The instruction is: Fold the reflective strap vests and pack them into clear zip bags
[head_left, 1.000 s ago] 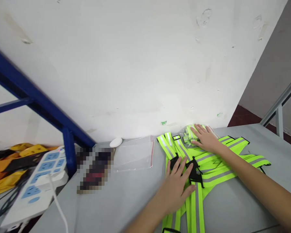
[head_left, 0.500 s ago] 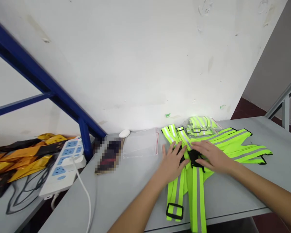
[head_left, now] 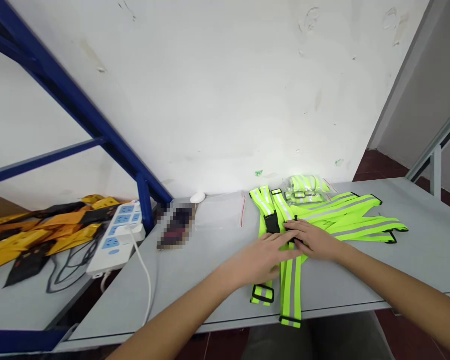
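A neon-yellow reflective vest (head_left: 292,280) made of straps with grey stripes lies on the grey table. My right hand (head_left: 317,241) bends its fingers and thumb around the black joining piece of one strap. My left hand (head_left: 257,257) lies across the straps, fingers stretched toward my right fingertips and apart from the thumb. A black patch (head_left: 272,223) on the neighbouring strap shows just above my left hand. Black buckles, one being a slider buckle (head_left: 263,293), sit at the lower strap ends. My fingers partly hide the joining piece.
Behind the vest lies a clear bag of folded reflective straps (head_left: 306,190). Left of it are a flat clear zip bag (head_left: 219,212), a white oval object (head_left: 198,198) and a pixelated item (head_left: 177,226). A power strip (head_left: 116,240) and yellow-and-black packets (head_left: 60,227) lie farther left.
My left hand has slid toward my right hand, uncovering the black patch. My right fingers have drawn in around the joining piece. The lower strap ends now lie fully in view.
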Action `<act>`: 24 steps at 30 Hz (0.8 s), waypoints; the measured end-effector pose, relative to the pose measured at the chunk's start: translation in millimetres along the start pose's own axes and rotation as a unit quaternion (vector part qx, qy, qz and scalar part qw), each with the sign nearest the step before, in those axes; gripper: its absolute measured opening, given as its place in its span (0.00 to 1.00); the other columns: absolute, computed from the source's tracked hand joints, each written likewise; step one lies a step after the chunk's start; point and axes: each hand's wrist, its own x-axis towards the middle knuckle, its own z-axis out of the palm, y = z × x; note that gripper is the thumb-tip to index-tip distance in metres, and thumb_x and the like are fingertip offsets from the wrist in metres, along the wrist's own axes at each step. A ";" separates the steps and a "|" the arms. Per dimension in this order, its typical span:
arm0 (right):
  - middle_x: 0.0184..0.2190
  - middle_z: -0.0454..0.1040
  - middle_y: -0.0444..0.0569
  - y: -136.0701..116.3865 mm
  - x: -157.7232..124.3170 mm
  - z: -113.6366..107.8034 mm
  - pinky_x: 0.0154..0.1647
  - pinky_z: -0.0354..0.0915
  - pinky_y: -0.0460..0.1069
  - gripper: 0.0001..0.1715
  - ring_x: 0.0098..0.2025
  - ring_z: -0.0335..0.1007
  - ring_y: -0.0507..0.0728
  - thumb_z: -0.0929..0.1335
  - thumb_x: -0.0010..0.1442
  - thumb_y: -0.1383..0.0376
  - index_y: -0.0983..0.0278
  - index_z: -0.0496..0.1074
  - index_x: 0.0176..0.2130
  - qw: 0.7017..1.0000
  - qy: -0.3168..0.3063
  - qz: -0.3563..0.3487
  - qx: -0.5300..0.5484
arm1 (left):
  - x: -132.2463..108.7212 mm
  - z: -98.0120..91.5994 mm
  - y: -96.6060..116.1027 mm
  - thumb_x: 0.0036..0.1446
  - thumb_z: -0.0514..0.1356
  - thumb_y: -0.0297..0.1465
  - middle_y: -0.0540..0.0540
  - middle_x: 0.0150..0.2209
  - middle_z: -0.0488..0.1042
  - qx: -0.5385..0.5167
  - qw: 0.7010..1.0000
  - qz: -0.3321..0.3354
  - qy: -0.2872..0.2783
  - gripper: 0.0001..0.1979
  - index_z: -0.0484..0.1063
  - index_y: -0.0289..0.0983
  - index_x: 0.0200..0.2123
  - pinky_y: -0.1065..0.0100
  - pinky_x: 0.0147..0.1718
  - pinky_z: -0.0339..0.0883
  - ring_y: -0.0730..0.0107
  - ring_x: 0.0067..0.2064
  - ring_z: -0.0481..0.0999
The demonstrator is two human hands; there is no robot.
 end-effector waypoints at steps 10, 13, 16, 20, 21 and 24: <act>0.59 0.67 0.51 12.6 6.0 1.3 0.63 0.58 0.60 0.21 0.62 0.60 0.59 0.63 0.62 0.67 0.59 0.71 0.54 0.996 0.038 0.043 0.074 | 11.5 2.2 9.7 0.60 0.56 0.29 0.50 0.51 0.75 -0.001 0.992 0.117 -0.051 0.13 0.72 0.45 0.47 0.61 0.49 0.58 0.64 0.51 0.71; 0.59 0.67 0.51 12.2 6.2 0.8 0.64 0.57 0.60 0.21 0.62 0.60 0.58 0.63 0.63 0.67 0.60 0.71 0.54 0.994 0.041 0.054 0.081 | 19.0 8.5 6.1 0.61 0.55 0.27 0.47 0.46 0.78 0.004 0.992 0.121 -0.029 0.13 0.71 0.42 0.48 0.62 0.48 0.58 0.63 0.49 0.71; 0.58 0.68 0.51 13.0 7.3 -1.6 0.63 0.57 0.61 0.19 0.62 0.61 0.60 0.63 0.64 0.63 0.59 0.73 0.53 0.989 0.052 0.066 0.119 | 27.0 20.2 2.1 0.60 0.53 0.26 0.45 0.37 0.78 -0.028 0.994 0.107 -0.006 0.13 0.72 0.40 0.46 0.62 0.49 0.58 0.63 0.44 0.73; 0.51 0.75 0.50 16.5 7.0 -10.5 0.59 0.62 0.63 0.19 0.57 0.68 0.62 0.63 0.64 0.55 0.58 0.76 0.48 0.959 0.086 0.137 0.232 | 38.0 39.2 -11.8 0.62 0.52 0.32 0.47 0.33 0.76 -0.290 0.946 -0.075 0.119 0.11 0.73 0.40 0.41 0.67 0.37 0.63 0.67 0.35 0.73; 0.50 0.76 0.50 17.0 5.9 -12.9 0.58 0.63 0.62 0.20 0.55 0.69 0.63 0.62 0.65 0.53 0.58 0.77 0.47 0.949 0.094 0.157 0.256 | 40.3 42.8 -16.5 0.62 0.52 0.34 0.48 0.30 0.74 -0.373 0.902 -0.141 0.166 0.11 0.72 0.38 0.39 0.69 0.32 0.62 0.70 0.32 0.72; 0.47 0.77 0.51 15.6 0.4 -16.9 0.55 0.64 0.61 0.27 0.52 0.71 0.64 0.58 0.66 0.49 0.60 0.76 0.47 0.930 0.130 0.190 0.286 | 45.1 47.8 -28.2 0.58 0.57 0.39 0.52 0.26 0.69 -0.553 0.752 -0.254 0.252 0.11 0.67 0.36 0.36 0.73 0.25 0.57 0.75 0.26 0.67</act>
